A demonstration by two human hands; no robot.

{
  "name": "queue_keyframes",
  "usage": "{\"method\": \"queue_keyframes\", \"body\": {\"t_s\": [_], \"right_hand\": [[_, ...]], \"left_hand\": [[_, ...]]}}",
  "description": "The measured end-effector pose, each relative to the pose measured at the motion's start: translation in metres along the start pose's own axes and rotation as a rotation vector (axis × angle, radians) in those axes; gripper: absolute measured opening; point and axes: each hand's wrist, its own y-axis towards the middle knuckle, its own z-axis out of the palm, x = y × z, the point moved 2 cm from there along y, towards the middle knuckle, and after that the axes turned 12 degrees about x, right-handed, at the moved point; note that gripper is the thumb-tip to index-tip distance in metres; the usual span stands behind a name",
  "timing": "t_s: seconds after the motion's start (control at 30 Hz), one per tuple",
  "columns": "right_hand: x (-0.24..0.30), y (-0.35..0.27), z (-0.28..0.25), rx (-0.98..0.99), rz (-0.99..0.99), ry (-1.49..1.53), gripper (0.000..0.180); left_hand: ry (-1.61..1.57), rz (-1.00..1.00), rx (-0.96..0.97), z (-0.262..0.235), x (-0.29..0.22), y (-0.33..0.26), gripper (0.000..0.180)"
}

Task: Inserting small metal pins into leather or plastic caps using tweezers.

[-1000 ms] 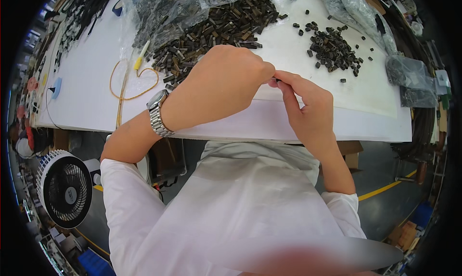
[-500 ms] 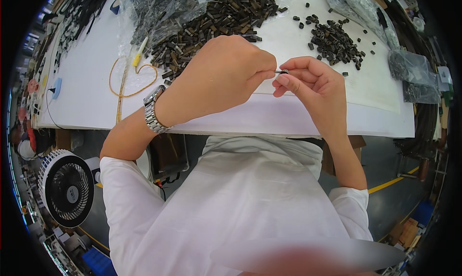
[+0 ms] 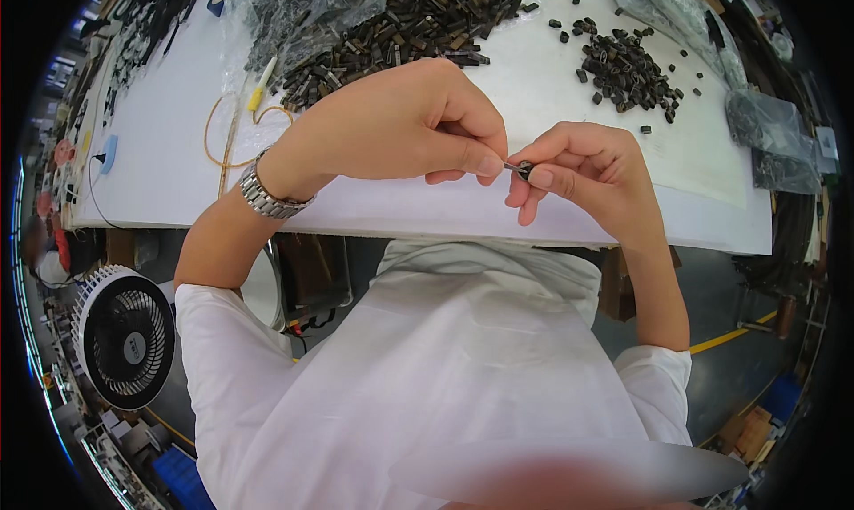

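Observation:
My left hand [image 3: 418, 123], with a silver watch on its wrist, is closed in a pinch around a thin metal rod [image 3: 511, 165]; most of the rod is hidden in the fingers. Its tip meets a small dark ring-shaped piece [image 3: 525, 170], which my right hand [image 3: 592, 167] grips between thumb and fingertips. Whether the tip goes into the ring or only touches it, I cannot tell. Both hands hover above the table's near edge. Beyond them lie a big heap of dark brown oblong pieces [image 3: 436, 25] and, at the right, a smaller pile of short dark ring-like pieces [image 3: 623, 69].
The white table [image 3: 703, 212] ends just in front of my body. Clear plastic bags [image 3: 774, 141] lie along its right side. A yellow-and-white pen-like tool [image 3: 261, 87] and a yellow cord [image 3: 209, 145] lie at the left. A fan [image 3: 124, 336] stands left of the table.
My left fingers have shifted lower and their grip on the rod has opened out to view. Both hands have come slightly nearer, and more of the dark ring now shows.

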Motion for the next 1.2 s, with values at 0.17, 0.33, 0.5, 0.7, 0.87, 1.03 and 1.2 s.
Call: {"method": "queue_keyframes", "body": {"t_s": [0.17, 0.33, 0.5, 0.7, 0.87, 1.03, 1.2], "right_hand": [[-0.036, 0.004, 0.000, 0.130, -0.101, 0.369, 0.014], [-0.040, 0.012, 0.007, 0.159, -0.204, 0.629, 0.017], [-0.011, 0.007, 0.016, -0.327, -0.243, -0.063, 0.012], [-0.008, 0.002, 0.021, -0.303, -0.234, -0.199, 0.008], [-0.002, 0.002, 0.011, -0.239, -0.247, -0.314, 0.008], [-0.006, 0.000, 0.002, -0.229, -0.224, -0.072, 0.013], [-0.012, -0.005, 0.002, -0.118, -0.155, 0.126, 0.023]], "left_hand": [[-0.292, -0.021, 0.076, 0.009, 0.007, -0.004, 0.015], [-0.718, 0.172, -0.054, 0.029, 0.031, 0.002, 0.024], [-0.591, 0.162, -0.210, 0.033, 0.024, 0.002, 0.029], [-0.696, 0.156, -0.149, 0.037, 0.024, 0.000, 0.027], [-0.769, 0.151, -0.122, 0.040, 0.024, 0.000, 0.022], [0.499, 0.376, -0.510, 0.038, 0.000, -0.002, 0.006], [0.507, 0.339, -0.502, 0.040, 0.007, -0.002, 0.007]]}}
